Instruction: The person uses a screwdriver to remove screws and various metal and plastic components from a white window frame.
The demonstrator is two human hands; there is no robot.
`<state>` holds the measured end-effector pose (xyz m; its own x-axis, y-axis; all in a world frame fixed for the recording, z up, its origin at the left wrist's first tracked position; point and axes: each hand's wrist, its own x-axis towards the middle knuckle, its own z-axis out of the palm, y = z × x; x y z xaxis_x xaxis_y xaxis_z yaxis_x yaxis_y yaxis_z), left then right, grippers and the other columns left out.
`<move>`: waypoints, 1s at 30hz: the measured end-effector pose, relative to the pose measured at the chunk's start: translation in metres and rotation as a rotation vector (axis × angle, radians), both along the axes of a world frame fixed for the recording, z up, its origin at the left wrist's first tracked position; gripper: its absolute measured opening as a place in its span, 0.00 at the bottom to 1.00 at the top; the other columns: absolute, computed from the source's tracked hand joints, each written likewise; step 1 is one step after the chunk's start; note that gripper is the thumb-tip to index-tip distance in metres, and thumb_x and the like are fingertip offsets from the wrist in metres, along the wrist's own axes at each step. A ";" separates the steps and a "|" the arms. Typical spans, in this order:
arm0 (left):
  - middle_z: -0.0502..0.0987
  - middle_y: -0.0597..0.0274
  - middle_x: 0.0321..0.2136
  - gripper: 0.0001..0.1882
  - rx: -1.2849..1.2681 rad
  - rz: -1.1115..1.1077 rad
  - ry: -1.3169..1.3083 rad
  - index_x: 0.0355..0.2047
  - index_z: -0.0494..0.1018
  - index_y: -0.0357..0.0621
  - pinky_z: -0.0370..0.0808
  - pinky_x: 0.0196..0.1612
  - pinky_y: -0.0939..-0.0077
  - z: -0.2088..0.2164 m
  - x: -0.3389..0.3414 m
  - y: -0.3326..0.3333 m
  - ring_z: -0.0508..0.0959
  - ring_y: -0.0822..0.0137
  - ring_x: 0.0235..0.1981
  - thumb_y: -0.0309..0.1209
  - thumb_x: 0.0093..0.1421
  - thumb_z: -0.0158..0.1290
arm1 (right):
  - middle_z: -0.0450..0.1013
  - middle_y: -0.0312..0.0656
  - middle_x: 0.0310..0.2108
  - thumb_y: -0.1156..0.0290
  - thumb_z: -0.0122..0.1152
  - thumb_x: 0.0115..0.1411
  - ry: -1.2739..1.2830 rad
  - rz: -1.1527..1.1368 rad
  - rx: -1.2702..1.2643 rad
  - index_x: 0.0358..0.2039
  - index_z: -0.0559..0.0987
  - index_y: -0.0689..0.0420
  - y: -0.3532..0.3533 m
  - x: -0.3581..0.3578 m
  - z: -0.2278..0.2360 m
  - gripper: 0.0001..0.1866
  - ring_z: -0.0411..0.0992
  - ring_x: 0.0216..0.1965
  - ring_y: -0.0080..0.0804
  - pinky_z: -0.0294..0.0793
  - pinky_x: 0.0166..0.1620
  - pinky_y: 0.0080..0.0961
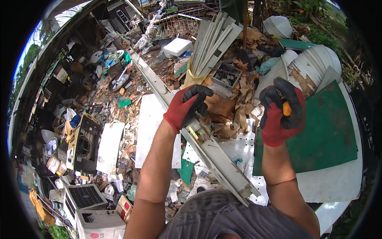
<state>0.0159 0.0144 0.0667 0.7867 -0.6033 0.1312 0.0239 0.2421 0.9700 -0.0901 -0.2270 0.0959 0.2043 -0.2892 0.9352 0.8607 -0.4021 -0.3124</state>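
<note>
Here, a long pale metal channel strip (207, 145) is held slantwise above the littered ground, gripped near its middle by the left hand (187, 106) in a red-and-black glove. An orange-handled tool (286, 108) is clenched in the gloved right hand (281, 113). A green flat board (330, 131) lies just beyond.

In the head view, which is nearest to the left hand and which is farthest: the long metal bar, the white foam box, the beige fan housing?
From the left hand:
1. Long metal bar: gripped by this hand, running diagonally.
2. White foam box: above the hand, amid the scrap.
3. Beige fan housing: far off to the person's left, on the ground.
</note>
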 end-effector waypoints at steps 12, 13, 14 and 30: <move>0.79 0.68 0.30 0.11 0.078 0.022 -0.075 0.49 0.79 0.40 0.75 0.29 0.77 0.006 0.001 -0.005 0.77 0.76 0.24 0.32 0.72 0.54 | 0.84 0.47 0.46 0.58 0.69 0.59 0.752 -0.464 0.041 0.55 0.81 0.56 -0.129 0.194 -0.088 0.26 0.82 0.45 0.48 0.78 0.51 0.37; 0.79 0.68 0.29 0.11 0.068 0.029 -0.099 0.48 0.79 0.40 0.75 0.28 0.77 0.006 0.001 -0.008 0.77 0.76 0.24 0.32 0.72 0.54 | 0.84 0.45 0.43 0.59 0.69 0.60 0.714 -0.434 0.042 0.55 0.81 0.56 -0.143 0.194 -0.103 0.25 0.82 0.41 0.46 0.79 0.47 0.36; 0.79 0.68 0.29 0.11 0.067 0.034 -0.104 0.48 0.79 0.40 0.75 0.28 0.78 0.004 0.001 -0.007 0.77 0.76 0.24 0.31 0.72 0.54 | 0.83 0.44 0.40 0.61 0.68 0.60 0.696 -0.392 0.038 0.55 0.80 0.56 -0.148 0.187 -0.124 0.24 0.82 0.38 0.43 0.79 0.44 0.35; 0.80 0.59 0.28 0.18 0.057 0.023 -0.207 0.50 0.77 0.35 0.78 0.31 0.73 0.002 0.004 0.004 0.81 0.68 0.26 0.40 0.74 0.51 | 0.72 0.35 0.32 0.65 0.66 0.64 1.070 0.953 0.173 0.62 0.74 0.64 -0.021 -0.100 -0.080 0.29 0.68 0.28 0.18 0.71 0.32 0.21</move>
